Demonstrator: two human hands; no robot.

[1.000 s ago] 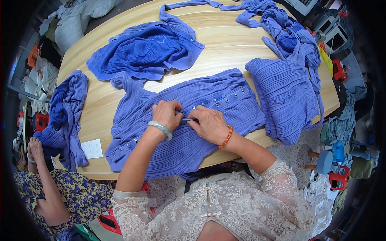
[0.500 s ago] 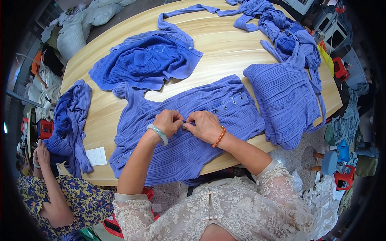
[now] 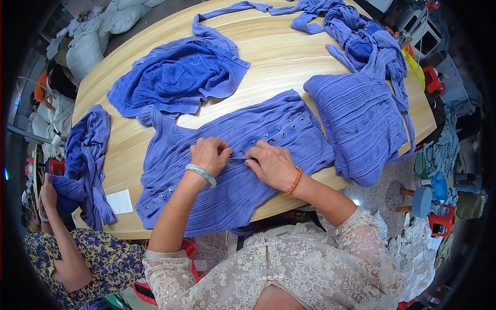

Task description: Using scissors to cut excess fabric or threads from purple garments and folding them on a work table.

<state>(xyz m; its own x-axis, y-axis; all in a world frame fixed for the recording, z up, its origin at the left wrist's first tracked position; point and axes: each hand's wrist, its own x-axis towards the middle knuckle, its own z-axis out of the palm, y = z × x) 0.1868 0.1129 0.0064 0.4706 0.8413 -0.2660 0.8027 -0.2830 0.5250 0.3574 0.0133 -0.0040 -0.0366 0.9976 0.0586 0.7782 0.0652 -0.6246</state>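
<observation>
A periwinkle-blue crinkled garment (image 3: 206,209) lies spread on the table in front of me. A band with metal eyelets and small button-like fastenings (image 3: 283,134) runs across it. My left hand (image 3: 209,156), with a pale bangle at the wrist, pinches this band. My right hand (image 3: 273,164), wearing an orange bead bracelet, pinches it a short way to the right. A narrow edge of the cloth is stretched taut between the two hands. The fingertips hide exactly what they grip. More fastenings show at the garment's lower left.
A folded stack of blue garments (image 3: 354,126) lies on the right of the wooden table (image 3: 279,57). Another garment (image 3: 181,77) lies beyond, with a tangled pile (image 3: 356,31) at the far right. On the left are a white paper (image 3: 120,202) and a co-worker's hand (image 3: 47,195) beside blue cloth.
My hands have moved apart, my right hand going right, so the band's edge between them is now pulled out longer. The co-worker's hands have shifted slightly.
</observation>
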